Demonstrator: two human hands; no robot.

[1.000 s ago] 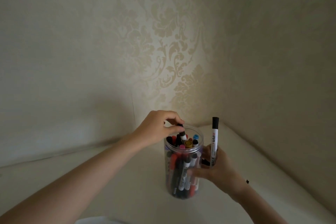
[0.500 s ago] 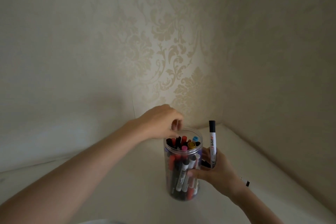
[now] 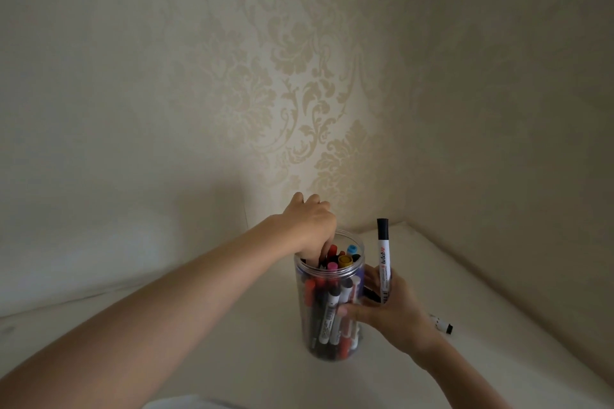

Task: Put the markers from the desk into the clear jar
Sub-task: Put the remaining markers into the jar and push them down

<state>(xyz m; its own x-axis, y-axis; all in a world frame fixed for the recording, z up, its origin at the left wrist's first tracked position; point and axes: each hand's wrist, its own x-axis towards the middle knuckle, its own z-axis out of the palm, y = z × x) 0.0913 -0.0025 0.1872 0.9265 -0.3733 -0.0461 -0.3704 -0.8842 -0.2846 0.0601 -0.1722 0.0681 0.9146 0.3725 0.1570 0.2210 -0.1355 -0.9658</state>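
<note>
**Two hands working at a nearly full jar**

Two hands are sharing the work. The clear jar [image 3: 330, 305] is standing upright on the pale desk [image 3: 232, 352] near the corner of the patterned wall [image 3: 299, 93], and it is already holding many markers packed upright, their coloured caps [image 3: 345, 259] crowding just below the rim.

The left hand [image 3: 312, 229] is reaching down over the mouth, its fingertips dipping among the caps at the near-left side of the opening. Whether those fingers are pinching a marker or only pushing the caps aside cannot be told, since the back of the hand is hiding them; the likely purpose is to make room in a tight bundle.

The right hand [image 3: 388, 309] is doing two jobs at once. Its thumb is pressing against the jar's right wall, probably bracing it so that it does not tip while the other hand is working at the top. Its fingers are curling round a black-capped marker [image 3: 383, 259], held upright beside the jar with the cap above the rim, apparently waiting its turn.

Another marker [image 3: 442, 325] is lying on the desk behind the right wrist, partly hidden, so the task is looking close to done but not finished.
</note>
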